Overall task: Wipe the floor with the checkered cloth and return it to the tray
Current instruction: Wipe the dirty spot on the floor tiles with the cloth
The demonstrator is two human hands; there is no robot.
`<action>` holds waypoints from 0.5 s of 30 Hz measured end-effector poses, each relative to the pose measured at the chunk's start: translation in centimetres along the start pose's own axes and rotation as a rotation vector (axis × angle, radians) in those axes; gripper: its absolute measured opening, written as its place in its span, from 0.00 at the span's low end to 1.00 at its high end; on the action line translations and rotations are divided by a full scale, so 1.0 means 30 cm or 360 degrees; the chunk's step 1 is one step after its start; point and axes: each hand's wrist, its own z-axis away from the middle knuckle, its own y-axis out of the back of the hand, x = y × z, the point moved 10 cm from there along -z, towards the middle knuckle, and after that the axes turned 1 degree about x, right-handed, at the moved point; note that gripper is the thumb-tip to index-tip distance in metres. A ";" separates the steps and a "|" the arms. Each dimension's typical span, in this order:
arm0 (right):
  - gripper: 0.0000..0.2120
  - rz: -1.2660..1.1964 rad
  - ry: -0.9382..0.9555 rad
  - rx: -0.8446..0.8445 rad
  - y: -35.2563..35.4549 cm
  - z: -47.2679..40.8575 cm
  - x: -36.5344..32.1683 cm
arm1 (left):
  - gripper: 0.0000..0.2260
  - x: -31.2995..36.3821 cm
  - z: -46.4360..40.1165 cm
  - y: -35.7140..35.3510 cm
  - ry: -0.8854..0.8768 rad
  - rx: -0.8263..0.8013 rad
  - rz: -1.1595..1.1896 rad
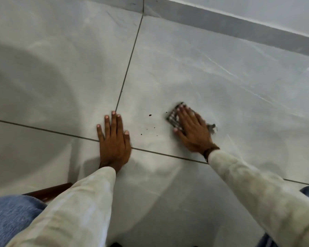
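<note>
My right hand (192,130) lies flat on the checkered cloth (173,118), pressing it against the grey tiled floor (221,77). The dark-and-white cloth shows at my fingertips, and a frayed corner of it sticks out to the right of my palm. Several dark crumbs (150,115) lie on the tile just left of the cloth. My left hand (113,138) rests palm down on the floor with its fingers spread, holding nothing. No tray is in view.
A grey skirting board (239,29) and white wall run along the far side. Dark grout lines cross the tiles. My knees in blue jeans (11,216) sit at the bottom corners, with a dark brown wooden piece (50,191) beside the left one.
</note>
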 end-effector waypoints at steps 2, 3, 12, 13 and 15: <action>0.33 -0.0031 -0.0167 0.0035 0.016 -0.123 -0.016 | 0.30 0.001 -0.001 0.003 0.0004 0.0005 0.0005; 0.33 -0.0046 -0.0162 0.0040 0.017 -0.159 -0.081 | 0.29 0.001 -0.002 0.006 0.0011 0.0010 0.0010; 0.29 0.0119 0.0392 0.0054 0.010 -0.026 -0.179 | 0.28 -0.035 0.005 0.014 0.0177 0.0018 0.0061; 0.29 0.0093 0.0234 0.0082 0.032 -0.082 -0.163 | 0.28 -0.031 0.003 0.012 0.0164 0.0020 0.0036; 0.28 0.0024 0.0087 0.0114 0.044 -0.136 -0.236 | 0.28 -0.030 -0.002 0.013 0.0157 0.0021 0.0023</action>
